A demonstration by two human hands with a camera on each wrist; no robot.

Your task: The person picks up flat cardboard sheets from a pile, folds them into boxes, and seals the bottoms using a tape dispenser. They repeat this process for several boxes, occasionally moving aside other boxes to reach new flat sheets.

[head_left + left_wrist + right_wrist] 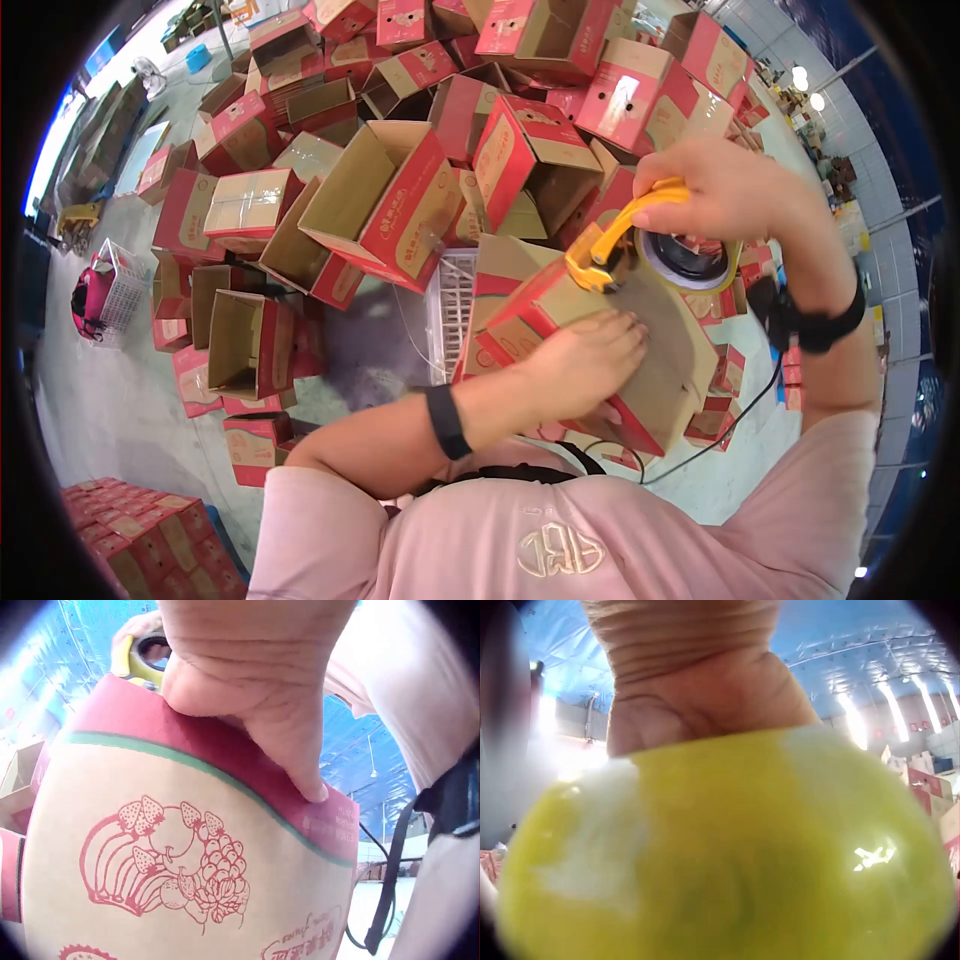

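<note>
Left hand [585, 362] lies outstretched on a carton [672, 372]; right hand [715, 190] grips a tape dispenser [606, 245].

Carton [665, 345]: under left hand [588, 362]
Tape dispenser [618, 228]: in right hand [715, 190], over carton
Box heap [400, 215]: behind and left of carton
Basket [122, 290]: left of box heap

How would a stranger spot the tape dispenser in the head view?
Find the carton before the pink shirt, under the left hand. Beyond that hand, the right hand grips the tape dispenser. Its bright yellow stands out from the surrounding red-and-tan cartons.
</note>
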